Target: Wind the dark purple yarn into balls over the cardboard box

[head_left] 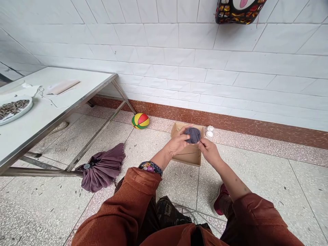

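Note:
A dark grey-purple ball of yarn (193, 135) rests in my left hand (178, 141), whose fingers and thumb close around its left side. My right hand (209, 150) pinches at the lower right edge of the ball, apparently on its yarn; the strand between the fingertips is too fine to make out. Both hands are above an open cardboard box (188, 160) on the floor. A thin dark strand crosses the inside of the box, and the ball and my hands hide part of it.
Beside the box lie small white round objects (209, 131). A striped ball (140, 121) sits near the wall. At left stands a metal-framed table (94, 89) bearing a dish of seeds (15, 109). Purple pleated cloth (105, 167) lies by its leg; a basket (241, 12) hangs above.

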Available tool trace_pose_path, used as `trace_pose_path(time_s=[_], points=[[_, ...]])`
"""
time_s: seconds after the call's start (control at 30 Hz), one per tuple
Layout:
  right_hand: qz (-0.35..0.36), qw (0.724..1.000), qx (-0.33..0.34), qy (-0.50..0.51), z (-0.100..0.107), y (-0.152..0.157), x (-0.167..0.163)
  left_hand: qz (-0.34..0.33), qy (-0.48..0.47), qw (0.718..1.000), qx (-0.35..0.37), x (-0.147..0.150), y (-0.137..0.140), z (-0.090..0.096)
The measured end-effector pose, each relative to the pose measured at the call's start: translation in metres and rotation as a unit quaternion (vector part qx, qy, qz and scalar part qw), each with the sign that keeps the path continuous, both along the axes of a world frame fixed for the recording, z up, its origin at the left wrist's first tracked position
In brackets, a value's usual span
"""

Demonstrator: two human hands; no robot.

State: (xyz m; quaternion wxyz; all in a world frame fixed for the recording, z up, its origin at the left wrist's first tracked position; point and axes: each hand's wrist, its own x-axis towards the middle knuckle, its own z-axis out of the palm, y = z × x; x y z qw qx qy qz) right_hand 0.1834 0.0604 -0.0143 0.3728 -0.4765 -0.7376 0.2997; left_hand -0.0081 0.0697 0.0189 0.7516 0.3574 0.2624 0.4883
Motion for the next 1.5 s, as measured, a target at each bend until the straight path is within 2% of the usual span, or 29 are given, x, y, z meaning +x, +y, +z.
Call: trace_pose_path(time_s=[0.17,0.23,0.3,0.4,0.5,0.63,0.73,0.8,0.9,1.03,1.13,1.23,1.33,1.4,1.5], points=[[0.125,0.991,0.019,-0.047,0.01,-0.015,-0.013,0.116,0.09,0.989,-0.037,-0.002,0.009,-0.008],[0.166,0.985,0.025,-0.033,0.021,-0.018,-0.014,0.13,0.13,0.982,-0.037,-0.004,0.009,-0.01],[0.175,0.984,0.033,0.006,0.031,-0.017,-0.011,0.126,0.177,0.976,-0.018,-0.005,0.009,-0.012],[0.129,0.988,0.039,0.074,0.043,-0.01,-0.001,0.099,0.273,0.956,0.034,-0.007,0.007,-0.014],[0.055,0.992,0.039,0.105,0.043,0.0,0.007,0.021,0.309,0.948,0.067,-0.006,0.002,-0.014],[-0.046,0.994,0.004,0.103,0.028,0.012,0.01,-0.085,0.199,0.975,0.056,-0.004,-0.006,-0.008],[-0.054,0.994,-0.037,0.085,0.013,0.014,0.007,-0.107,0.081,0.991,0.02,-0.003,-0.009,-0.001],[-0.039,0.996,-0.05,0.061,0.006,0.012,0.003,-0.081,0.035,0.996,0.008,-0.003,-0.008,0.003],[0.003,0.999,-0.034,0.019,0.004,0.003,-0.003,0.006,0.021,1.0,0.009,-0.002,-0.002,0.005],[0.099,0.995,0.002,-0.019,0.015,-0.011,-0.008,0.116,0.114,0.987,0.0,0.001,0.007,0.0],[0.152,0.988,0.007,-0.007,0.028,-0.016,-0.004,0.144,0.207,0.968,0.003,0.003,0.01,-0.006],[0.126,0.991,0.004,0.052,0.038,-0.013,0.006,0.122,0.279,0.952,0.028,0.002,0.009,-0.01],[0.062,0.994,0.016,0.09,0.042,-0.005,0.015,0.054,0.331,0.941,0.053,0.001,0.006,-0.011],[0.017,0.995,0.029,0.096,0.04,0.002,0.018,-0.015,0.32,0.945,0.068,0.001,0.002,-0.01],[-0.034,0.995,0.031,0.092,0.032,0.008,0.018,-0.103,0.226,0.966,0.07,0.001,-0.005,-0.007]])
